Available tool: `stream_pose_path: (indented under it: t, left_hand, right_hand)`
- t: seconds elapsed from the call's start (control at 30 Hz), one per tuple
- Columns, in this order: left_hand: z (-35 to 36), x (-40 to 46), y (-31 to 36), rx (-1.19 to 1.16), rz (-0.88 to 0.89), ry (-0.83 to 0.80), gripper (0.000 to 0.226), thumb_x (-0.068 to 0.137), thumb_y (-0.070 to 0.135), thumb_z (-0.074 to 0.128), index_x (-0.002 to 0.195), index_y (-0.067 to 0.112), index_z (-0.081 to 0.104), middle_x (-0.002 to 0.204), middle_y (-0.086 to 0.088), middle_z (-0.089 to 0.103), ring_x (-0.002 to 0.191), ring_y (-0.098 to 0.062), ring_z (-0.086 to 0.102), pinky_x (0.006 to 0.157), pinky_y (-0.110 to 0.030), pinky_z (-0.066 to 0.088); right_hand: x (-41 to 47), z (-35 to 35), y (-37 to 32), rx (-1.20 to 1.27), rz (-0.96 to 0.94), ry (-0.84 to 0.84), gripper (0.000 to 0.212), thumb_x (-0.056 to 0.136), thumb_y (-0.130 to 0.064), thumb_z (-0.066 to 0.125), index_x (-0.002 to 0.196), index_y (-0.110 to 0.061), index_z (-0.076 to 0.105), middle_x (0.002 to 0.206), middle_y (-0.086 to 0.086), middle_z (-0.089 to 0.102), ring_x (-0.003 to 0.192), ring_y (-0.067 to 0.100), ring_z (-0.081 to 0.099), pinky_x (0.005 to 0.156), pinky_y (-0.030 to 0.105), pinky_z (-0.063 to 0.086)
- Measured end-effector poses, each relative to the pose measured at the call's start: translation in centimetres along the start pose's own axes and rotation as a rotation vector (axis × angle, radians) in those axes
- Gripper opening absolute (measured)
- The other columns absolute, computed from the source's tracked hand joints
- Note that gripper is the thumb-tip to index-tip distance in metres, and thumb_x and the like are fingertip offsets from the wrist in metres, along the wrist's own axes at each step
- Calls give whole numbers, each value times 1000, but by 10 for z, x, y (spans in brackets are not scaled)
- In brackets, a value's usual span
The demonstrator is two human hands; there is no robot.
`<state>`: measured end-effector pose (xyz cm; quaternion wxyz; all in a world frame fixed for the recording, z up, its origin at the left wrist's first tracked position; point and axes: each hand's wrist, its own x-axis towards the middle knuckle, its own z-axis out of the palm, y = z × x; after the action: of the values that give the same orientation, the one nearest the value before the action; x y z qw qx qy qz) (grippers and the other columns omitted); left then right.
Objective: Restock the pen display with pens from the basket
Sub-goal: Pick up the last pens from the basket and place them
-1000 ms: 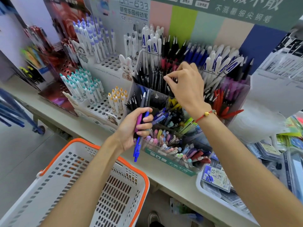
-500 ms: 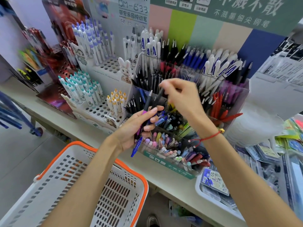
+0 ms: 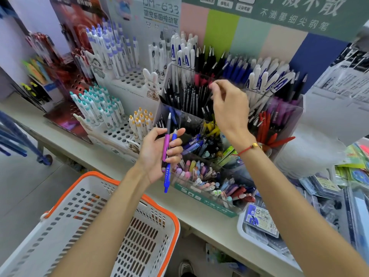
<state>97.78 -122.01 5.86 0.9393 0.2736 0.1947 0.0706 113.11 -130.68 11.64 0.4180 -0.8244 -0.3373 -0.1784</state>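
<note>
My left hand (image 3: 157, 152) holds a purple pen (image 3: 166, 144) and a blue pen (image 3: 167, 176) upright in front of the clear tiered pen display (image 3: 191, 120). My right hand (image 3: 229, 108) is raised over the display's upper compartment of black pens (image 3: 189, 94). Its blurred fingertips pinch what looks like a thin black pen (image 3: 209, 97) pointing down into that compartment. The white basket with an orange rim (image 3: 175, 226) sits low at the left, under my left forearm; no pens show inside it.
White peg stands of capped pens (image 3: 111, 114) fill the counter left of the display. A white tray of packaged refills (image 3: 242, 230) sits at the right by the counter's edge (image 3: 191, 222). A blue cart wheel (image 3: 45, 159) stands on the floor at left.
My right hand took a black pen from the bunch in my left hand and lifted it up to the black pen compartment. My left hand stayed in place with two pens left.
</note>
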Motion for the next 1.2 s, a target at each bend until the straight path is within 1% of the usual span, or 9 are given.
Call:
stream_pose_path:
  t: [0.13, 0.3, 0.43, 0.6, 0.7, 0.8, 0.9, 1.03, 1.2]
  left_hand:
    - [0, -2, -3, -32, 21, 26, 32, 94, 25, 29, 104, 7, 53, 66, 4, 34, 49, -5, 29, 39, -15, 22]
    - [2, -8, -1, 24, 29, 36, 34, 98, 25, 28, 111, 6, 52, 68, 3, 37, 52, -6, 30, 39, -15, 25]
    - [1, -10, 1, 96, 29, 27, 35, 99, 26, 27, 112, 7, 53, 68, 3, 38, 53, -7, 30, 39, -17, 27]
    - [14, -8, -6, 316, 20, -52, 28, 98, 28, 28, 97, 11, 50, 70, 3, 39, 56, -8, 31, 45, -20, 24]
    - [22, -6, -12, 392, 14, -100, 24, 99, 28, 30, 95, 10, 45, 73, 3, 41, 58, -8, 32, 47, -20, 27]
    - [31, -3, -19, 419, 3, -151, 23, 100, 28, 32, 109, 10, 43, 73, 4, 42, 60, -8, 32, 48, -20, 25]
    - [46, 2, -24, 414, -11, -182, 32, 100, 29, 34, 117, 9, 53, 77, 4, 47, 62, -7, 37, 52, -21, 25]
    - [65, 14, -25, 356, -3, -77, 34, 101, 18, 32, 118, 10, 60, 87, 4, 66, 66, -7, 53, 46, -18, 30]
    - [74, 23, -33, 304, -20, 20, 26, 103, 14, 35, 110, 10, 60, 79, 4, 70, 61, -5, 53, 39, -15, 31]
  right_hand:
    - [19, 1, -8, -265, -60, -195, 28, 99, -33, 53, 105, -17, 75, 97, 5, 70, 98, 26, 57, 74, 29, 40]
    - [5, 4, -5, -271, 28, -349, 26, 98, -31, 54, 111, -17, 72, 97, 4, 68, 89, 24, 63, 71, 33, 51]
    - [-24, -5, -17, -105, -9, -87, 24, 96, -28, 57, 115, -16, 63, 101, -1, 60, 69, 8, 50, 58, 23, 37]
    - [-50, -7, -24, 210, 263, -561, 27, 95, -38, 58, 94, -17, 75, 79, -6, 72, 79, 8, 67, 73, 26, 52]
    - [-51, -17, -14, 315, 332, -566, 20, 97, -31, 58, 90, -18, 72, 75, -8, 67, 78, 5, 63, 70, 16, 45]
    - [-54, -30, -6, 324, 338, -560, 33, 96, -38, 57, 89, -10, 73, 83, 6, 72, 77, 9, 63, 72, 21, 47]
    - [-56, -46, 2, 377, 333, -337, 29, 98, -33, 55, 88, -13, 73, 72, -5, 68, 63, 2, 58, 62, 22, 45]
    - [-57, -66, 14, 488, 381, 212, 22, 104, -26, 41, 85, -21, 52, 67, -5, 50, 56, 12, 45, 52, 36, 41]
    - [-39, -98, 36, 455, 279, 740, 18, 105, -14, 31, 90, -16, 40, 62, -16, 54, 48, 1, 50, 49, 19, 43]
